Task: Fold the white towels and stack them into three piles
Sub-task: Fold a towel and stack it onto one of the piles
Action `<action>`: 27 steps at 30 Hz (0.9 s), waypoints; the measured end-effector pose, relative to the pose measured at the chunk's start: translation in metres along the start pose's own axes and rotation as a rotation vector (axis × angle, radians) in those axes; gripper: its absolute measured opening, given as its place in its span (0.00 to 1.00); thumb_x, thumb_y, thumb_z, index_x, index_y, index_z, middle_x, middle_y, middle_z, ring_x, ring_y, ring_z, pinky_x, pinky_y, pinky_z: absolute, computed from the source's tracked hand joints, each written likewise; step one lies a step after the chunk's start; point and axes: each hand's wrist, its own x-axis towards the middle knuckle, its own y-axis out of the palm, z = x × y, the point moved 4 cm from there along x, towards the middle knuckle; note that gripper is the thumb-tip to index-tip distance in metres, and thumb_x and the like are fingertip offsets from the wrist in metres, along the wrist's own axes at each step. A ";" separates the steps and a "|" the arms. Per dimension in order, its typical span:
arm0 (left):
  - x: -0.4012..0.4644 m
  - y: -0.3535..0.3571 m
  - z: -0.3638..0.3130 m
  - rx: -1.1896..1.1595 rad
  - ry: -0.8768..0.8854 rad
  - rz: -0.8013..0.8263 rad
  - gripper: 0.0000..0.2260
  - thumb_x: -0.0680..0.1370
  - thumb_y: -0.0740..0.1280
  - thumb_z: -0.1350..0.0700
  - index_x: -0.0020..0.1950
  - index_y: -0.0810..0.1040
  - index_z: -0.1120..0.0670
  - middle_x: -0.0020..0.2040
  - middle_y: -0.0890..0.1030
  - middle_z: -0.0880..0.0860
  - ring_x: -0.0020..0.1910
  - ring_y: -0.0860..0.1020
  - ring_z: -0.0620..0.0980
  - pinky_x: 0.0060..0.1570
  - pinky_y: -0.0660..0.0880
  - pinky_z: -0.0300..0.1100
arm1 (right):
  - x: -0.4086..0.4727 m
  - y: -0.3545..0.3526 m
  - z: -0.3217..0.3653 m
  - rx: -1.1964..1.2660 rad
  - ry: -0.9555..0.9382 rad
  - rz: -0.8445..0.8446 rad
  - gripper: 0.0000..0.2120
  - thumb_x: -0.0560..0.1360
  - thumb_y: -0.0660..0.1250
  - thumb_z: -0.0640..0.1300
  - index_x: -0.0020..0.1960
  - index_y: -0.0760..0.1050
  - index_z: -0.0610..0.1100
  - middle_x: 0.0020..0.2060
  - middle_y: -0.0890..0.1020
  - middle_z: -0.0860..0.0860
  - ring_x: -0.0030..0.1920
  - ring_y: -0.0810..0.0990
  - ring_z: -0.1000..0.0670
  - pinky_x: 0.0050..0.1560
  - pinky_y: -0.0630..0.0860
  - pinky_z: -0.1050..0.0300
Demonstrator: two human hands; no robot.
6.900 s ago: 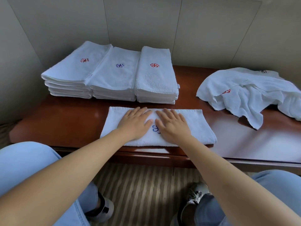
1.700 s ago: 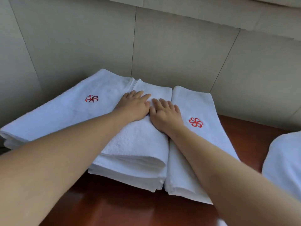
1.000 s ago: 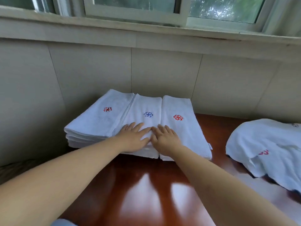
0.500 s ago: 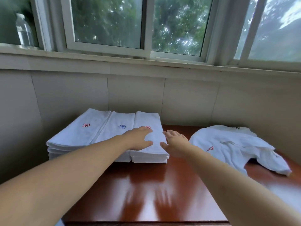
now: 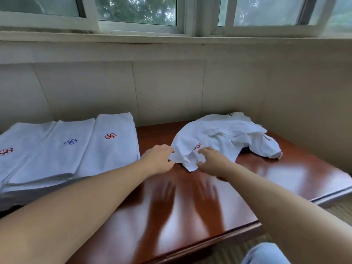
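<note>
Head view: the loose towel heap (image 5: 224, 138) near the desk's (image 5: 190, 206) far right corner was pinched by left hand (image 5: 158, 159) and right hand (image 5: 209, 161) — one towel seemingly to be drawn out and folded next.

A glossy reddish-brown wooden table (image 5: 285, 174) stands in a corner of pale panelled walls (image 5: 167, 86) beneath a white-framed window (image 5: 186, 16) showing green foliage, daylight glaring off the tabletop, and what may be striped carpet (image 5: 341, 206) lies blurred at lower right.

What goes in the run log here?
stage: next towel | hands: gripping loose towel edge | folded piles: three
</note>
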 end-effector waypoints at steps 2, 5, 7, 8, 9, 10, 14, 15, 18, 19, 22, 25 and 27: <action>0.023 0.017 -0.010 -0.024 -0.010 0.011 0.24 0.81 0.62 0.48 0.78 0.67 0.47 0.76 0.69 0.49 0.73 0.69 0.54 0.66 0.72 0.52 | 0.012 0.002 -0.025 0.050 0.033 -0.034 0.26 0.80 0.63 0.49 0.78 0.66 0.51 0.77 0.65 0.53 0.72 0.71 0.47 0.67 0.70 0.52; 0.057 0.036 -0.020 -0.071 -0.040 -0.008 0.26 0.81 0.63 0.45 0.79 0.65 0.47 0.78 0.67 0.49 0.74 0.68 0.55 0.67 0.71 0.52 | 0.034 0.001 -0.056 0.122 0.064 -0.147 0.22 0.80 0.62 0.48 0.74 0.70 0.50 0.73 0.72 0.52 0.67 0.75 0.48 0.62 0.71 0.55; 0.079 0.045 -0.024 -0.076 -0.064 -0.031 0.29 0.79 0.64 0.41 0.78 0.64 0.48 0.77 0.68 0.50 0.73 0.68 0.55 0.65 0.72 0.54 | 0.053 -0.003 -0.071 0.163 0.080 -0.238 0.20 0.81 0.62 0.47 0.72 0.73 0.50 0.70 0.75 0.53 0.66 0.75 0.49 0.61 0.72 0.54; 0.089 0.050 -0.024 -0.065 -0.071 -0.035 0.29 0.79 0.65 0.40 0.78 0.64 0.48 0.76 0.69 0.50 0.72 0.69 0.56 0.63 0.73 0.54 | 0.064 -0.006 -0.077 0.176 0.079 -0.283 0.19 0.80 0.62 0.47 0.71 0.74 0.50 0.69 0.76 0.53 0.65 0.76 0.49 0.61 0.73 0.53; 0.098 0.054 -0.023 -0.048 -0.077 -0.034 0.29 0.78 0.66 0.41 0.77 0.65 0.48 0.74 0.70 0.51 0.70 0.71 0.57 0.61 0.74 0.54 | 0.075 -0.009 -0.081 0.185 0.070 -0.322 0.19 0.80 0.63 0.47 0.70 0.74 0.50 0.67 0.78 0.53 0.64 0.77 0.49 0.61 0.74 0.52; 0.107 0.058 -0.021 -0.032 -0.082 -0.027 0.27 0.78 0.66 0.43 0.75 0.66 0.49 0.72 0.71 0.52 0.67 0.73 0.57 0.59 0.75 0.53 | 0.086 -0.011 -0.084 0.198 0.062 -0.355 0.18 0.80 0.63 0.46 0.70 0.74 0.50 0.65 0.79 0.53 0.63 0.77 0.49 0.60 0.75 0.52; 0.137 0.069 -0.009 0.000 -0.068 -0.036 0.15 0.78 0.63 0.51 0.64 0.71 0.53 0.61 0.78 0.54 0.55 0.78 0.59 0.48 0.76 0.49 | 0.134 -0.009 -0.086 0.184 0.057 -0.350 0.21 0.80 0.62 0.47 0.73 0.69 0.53 0.57 0.82 0.53 0.59 0.78 0.46 0.53 0.76 0.51; 0.142 0.071 -0.006 0.013 -0.059 -0.048 0.13 0.78 0.63 0.52 0.62 0.72 0.54 0.59 0.78 0.54 0.53 0.78 0.59 0.46 0.74 0.48 | 0.145 -0.006 -0.087 0.160 0.067 -0.326 0.22 0.80 0.62 0.47 0.73 0.68 0.54 0.56 0.82 0.51 0.58 0.78 0.45 0.53 0.77 0.50; 0.152 0.072 -0.001 0.068 -0.020 -0.035 0.13 0.76 0.64 0.52 0.60 0.73 0.53 0.55 0.78 0.53 0.52 0.77 0.57 0.43 0.73 0.48 | 0.169 0.003 -0.088 0.075 0.109 -0.290 0.24 0.79 0.61 0.48 0.74 0.67 0.58 0.57 0.80 0.47 0.54 0.78 0.42 0.46 0.75 0.51; 0.153 0.072 0.001 0.089 -0.010 -0.019 0.13 0.76 0.64 0.52 0.59 0.73 0.53 0.53 0.77 0.53 0.50 0.77 0.57 0.42 0.73 0.48 | 0.173 0.005 -0.088 0.041 0.113 -0.289 0.24 0.79 0.60 0.47 0.74 0.66 0.60 0.58 0.79 0.46 0.53 0.78 0.42 0.44 0.72 0.52; 0.154 0.068 0.006 0.119 -0.011 -0.020 0.05 0.77 0.62 0.54 0.51 0.71 0.53 0.48 0.77 0.53 0.44 0.74 0.56 0.35 0.65 0.46 | 0.176 0.009 -0.086 -0.003 0.122 -0.307 0.24 0.80 0.58 0.45 0.73 0.70 0.60 0.61 0.79 0.45 0.56 0.79 0.41 0.46 0.72 0.53; 0.149 0.056 0.013 0.024 -0.064 -0.083 0.03 0.79 0.59 0.55 0.47 0.69 0.53 0.42 0.77 0.53 0.39 0.75 0.55 0.32 0.64 0.46 | 0.171 0.002 -0.084 0.058 0.141 -0.330 0.20 0.80 0.58 0.41 0.65 0.79 0.56 0.60 0.82 0.47 0.59 0.79 0.42 0.52 0.75 0.51; 0.142 0.037 0.019 -0.063 -0.106 -0.134 0.03 0.80 0.58 0.56 0.48 0.70 0.54 0.40 0.78 0.52 0.39 0.76 0.55 0.34 0.67 0.46 | 0.163 -0.010 -0.081 0.088 0.150 -0.360 0.18 0.79 0.58 0.41 0.61 0.82 0.55 0.57 0.83 0.48 0.57 0.79 0.42 0.52 0.76 0.50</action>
